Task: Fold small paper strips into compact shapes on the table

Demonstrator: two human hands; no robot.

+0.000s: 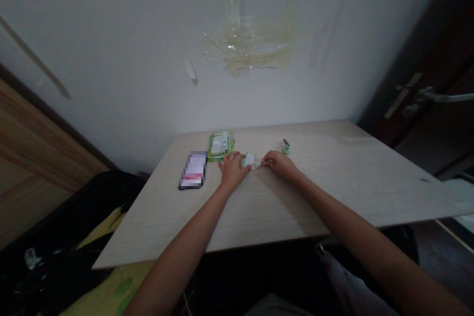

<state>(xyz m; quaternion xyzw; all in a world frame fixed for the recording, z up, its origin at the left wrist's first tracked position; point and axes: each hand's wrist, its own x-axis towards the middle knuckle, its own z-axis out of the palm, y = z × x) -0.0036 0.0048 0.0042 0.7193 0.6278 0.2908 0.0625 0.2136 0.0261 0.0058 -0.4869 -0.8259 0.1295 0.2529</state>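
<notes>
A small white-and-green printed packet (252, 160), looking like thin plastic, lies flat on the pale wooden table (355, 177). My left hand (234, 172) holds its left end, the thumb along the near edge and the forefinger by the far edge, the other fingers resting toward the green packets. At the packet's right end my right hand (280, 165) is closed in a pinch on its narrow, twisted-looking tip. Several green packets (221, 144) are stacked just beyond my left hand. Behind my right hand sits a crumpled green wrapper (285, 146).
Left of my left hand lies a phone (194, 170) with its screen lit and blurred out. A white wall (148, 59) with peeling tape (252, 49) rises behind the table. A dark door with a metal handle (444, 97) stands at the right.
</notes>
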